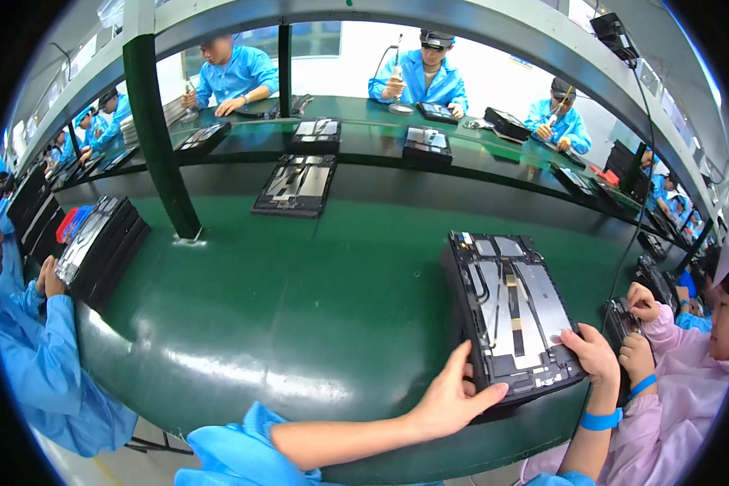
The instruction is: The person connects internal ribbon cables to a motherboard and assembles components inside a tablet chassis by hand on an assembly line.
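Both hands grip the near end of a stack of black device trays (pixel 506 312): the left hand (pixel 449 397) clasps the near-left corner, thumb along the near edge and fingers wrapped onto the left side wall, while the right hand (pixel 593 354) pinches the near-right corner, fingers curled over the top tray's rim. The stack rests on the green worktop (pixel 300 300), at its near-right part, close to the front edge. Its long axis runs away from the person, leaning slightly leftward at the far end, so the short near edge faces the person's body. The top tray lies flat and face up, showing silver plates and a dark strip running lengthwise. A blue wrist strap (pixel 601 419) circles the right wrist. Farther back, a single open tray (pixel 297 185) lies on the worktop, and another stack of trays (pixel 99 247) sits at the left before a person in blue. A person in pink (pixel 688 389) works just right of the stack.
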`<control>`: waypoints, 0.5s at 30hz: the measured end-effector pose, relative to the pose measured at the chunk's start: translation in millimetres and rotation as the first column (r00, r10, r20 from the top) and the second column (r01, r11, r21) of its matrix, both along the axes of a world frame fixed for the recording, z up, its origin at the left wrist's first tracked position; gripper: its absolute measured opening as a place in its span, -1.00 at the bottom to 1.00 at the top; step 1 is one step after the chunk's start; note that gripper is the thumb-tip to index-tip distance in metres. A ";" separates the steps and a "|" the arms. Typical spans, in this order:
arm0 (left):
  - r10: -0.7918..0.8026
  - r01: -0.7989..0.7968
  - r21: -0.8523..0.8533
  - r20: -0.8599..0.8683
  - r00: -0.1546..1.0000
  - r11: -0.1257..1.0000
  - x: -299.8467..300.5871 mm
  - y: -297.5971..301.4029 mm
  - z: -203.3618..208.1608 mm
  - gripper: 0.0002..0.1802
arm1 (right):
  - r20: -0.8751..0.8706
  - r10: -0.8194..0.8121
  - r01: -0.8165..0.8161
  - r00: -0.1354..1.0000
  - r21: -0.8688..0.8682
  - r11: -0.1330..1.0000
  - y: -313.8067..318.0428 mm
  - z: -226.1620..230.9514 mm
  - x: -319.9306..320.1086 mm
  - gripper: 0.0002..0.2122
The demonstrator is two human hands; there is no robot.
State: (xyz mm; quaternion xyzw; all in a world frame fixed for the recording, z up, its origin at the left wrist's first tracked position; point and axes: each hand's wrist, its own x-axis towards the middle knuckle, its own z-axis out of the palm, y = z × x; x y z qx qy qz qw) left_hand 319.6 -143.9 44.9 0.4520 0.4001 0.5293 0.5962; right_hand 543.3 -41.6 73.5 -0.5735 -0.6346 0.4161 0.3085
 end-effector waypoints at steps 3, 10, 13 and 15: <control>0.070 -0.070 0.098 0.003 0.998 0.993 -37.5 -30.0 -0.8 -0.13 | 0.187 0.112 -0.115 0.976 0.006 0.993 -22.4 -1.7 -33.2 -0.58; 0.199 -0.204 0.030 -0.397 0.896 0.979 -152.5 -150.4 -28.5 -0.12 | 0.257 0.593 -0.577 0.763 -0.142 0.804 -105.5 -22.0 -130.9 -0.48; 0.276 -0.278 0.067 -0.480 0.833 0.958 -168.6 -181.6 -38.7 -0.14 | 0.254 0.743 -0.688 0.619 -0.281 0.669 -125.6 -30.9 -147.7 -0.45; 0.029 -0.150 -0.034 -0.918 0.396 0.988 -173.2 -185.7 -28.5 -0.18 | 0.297 0.737 -0.678 0.607 -0.290 0.675 -123.8 -40.2 -151.8 -0.45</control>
